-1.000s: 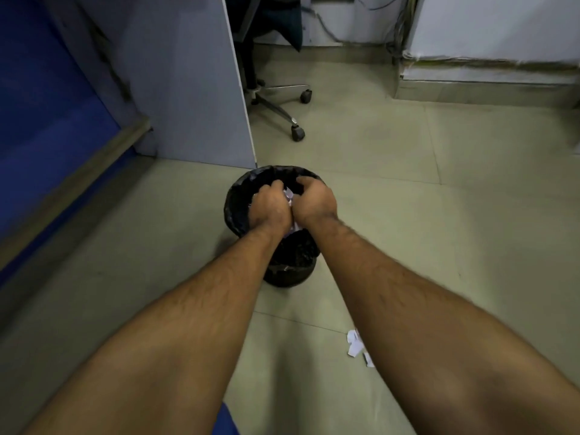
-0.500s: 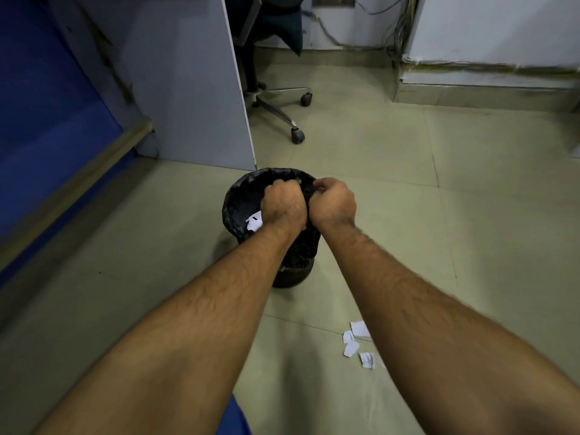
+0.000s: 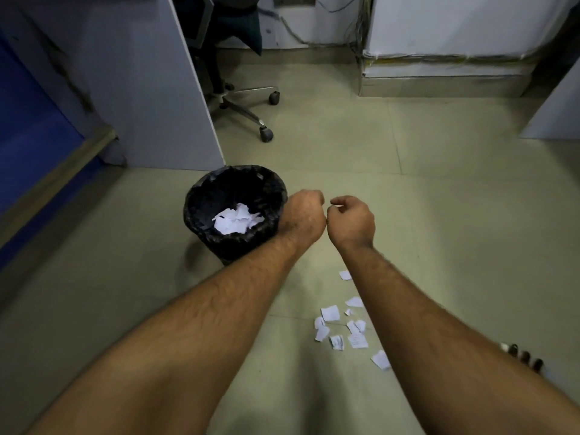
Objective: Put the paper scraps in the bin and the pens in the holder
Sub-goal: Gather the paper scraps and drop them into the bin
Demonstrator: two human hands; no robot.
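A black bin (image 3: 201, 196) lined with a dark bag stands on the floor, with white paper scraps (image 3: 237, 218) heaped inside it. My left hand (image 3: 303, 216) hangs just right of the bin's rim, curled into a fist, with nothing visible in it. Beside it, my right hand (image 3: 353, 218) is loosely curled and holds nothing that I can see. Several more paper scraps (image 3: 343, 324) lie on the floor tiles below my right forearm. Several dark pen tips (image 3: 522, 356) peek out past my right forearm at the right edge.
A grey desk partition (image 3: 150, 89) stands behind the bin, and an office chair (image 3: 251, 102) on castors sits beyond it. A blue panel (image 3: 28, 136) runs along the left. A white wall base with cables (image 3: 439, 70) lies at the back right.
Both hands were together over the bin's mouth; they have let the scraps drop in and have pulled back to the right, off the bin. More of the floor scraps and the pens show.
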